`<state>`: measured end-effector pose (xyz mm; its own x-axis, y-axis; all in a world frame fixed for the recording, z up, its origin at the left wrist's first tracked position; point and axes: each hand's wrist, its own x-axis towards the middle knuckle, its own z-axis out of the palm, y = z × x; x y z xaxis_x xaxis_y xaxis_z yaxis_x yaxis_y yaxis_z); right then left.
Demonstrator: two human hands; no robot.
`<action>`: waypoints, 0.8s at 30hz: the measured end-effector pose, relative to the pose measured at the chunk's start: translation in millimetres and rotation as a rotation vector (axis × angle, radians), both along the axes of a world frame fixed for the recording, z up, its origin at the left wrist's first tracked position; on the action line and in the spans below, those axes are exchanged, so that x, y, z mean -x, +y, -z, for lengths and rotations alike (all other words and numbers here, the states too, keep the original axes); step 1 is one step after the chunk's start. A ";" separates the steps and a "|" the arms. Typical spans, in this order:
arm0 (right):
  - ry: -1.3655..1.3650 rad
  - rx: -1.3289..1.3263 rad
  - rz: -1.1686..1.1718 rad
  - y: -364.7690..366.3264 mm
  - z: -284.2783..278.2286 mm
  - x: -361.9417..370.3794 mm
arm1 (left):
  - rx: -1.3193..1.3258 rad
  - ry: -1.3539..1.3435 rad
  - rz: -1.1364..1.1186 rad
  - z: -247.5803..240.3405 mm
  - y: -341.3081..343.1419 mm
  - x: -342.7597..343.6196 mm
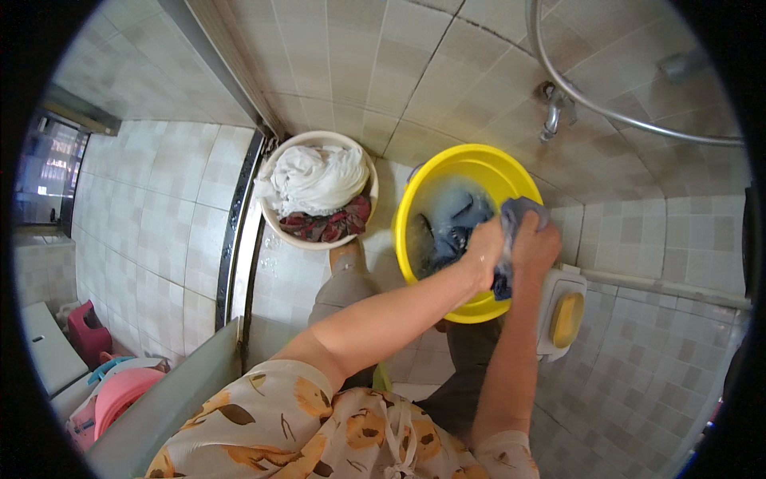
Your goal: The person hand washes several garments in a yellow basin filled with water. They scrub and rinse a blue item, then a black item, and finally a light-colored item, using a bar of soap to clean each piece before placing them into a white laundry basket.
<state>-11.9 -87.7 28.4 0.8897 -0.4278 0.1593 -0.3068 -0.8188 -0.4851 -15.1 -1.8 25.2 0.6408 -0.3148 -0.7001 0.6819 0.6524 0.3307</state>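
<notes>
Over the right side of a yellow basin (459, 153), both my hands grip a wet grey-blue cloth (520, 209). My left hand (483, 249) is closed on its left side, and my right hand (535, 246) is closed round its right side. A bunched end sticks up above the right hand, while a darker part hangs below, between the wrists. In the basin, dark blue clothes (447, 238) lie in cloudy water. My hands and forearms hide part of the basin's near right side.
A pale basin (270, 223) left of the yellow one holds white cloth (315, 180) and dark red patterned cloth (329, 223). On a white stool (550, 347) at right lies a yellow block (567, 319). Above are a wall tap (550, 120) and metal hose (590, 102). A raised threshold (243, 231) runs along the left.
</notes>
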 end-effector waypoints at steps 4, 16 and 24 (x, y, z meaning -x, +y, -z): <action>-0.103 -0.314 0.018 -40.3 28.0 -3.8 | 0.132 -0.081 0.028 16.9 -10.2 -6.4; -0.131 -0.876 -0.059 -6.0 -43.9 7.3 | -0.455 -0.537 0.035 23.9 -18.8 -15.9; -0.007 -0.817 -0.050 -19.2 -21.6 11.9 | 0.478 -0.120 0.009 1.4 17.0 -19.0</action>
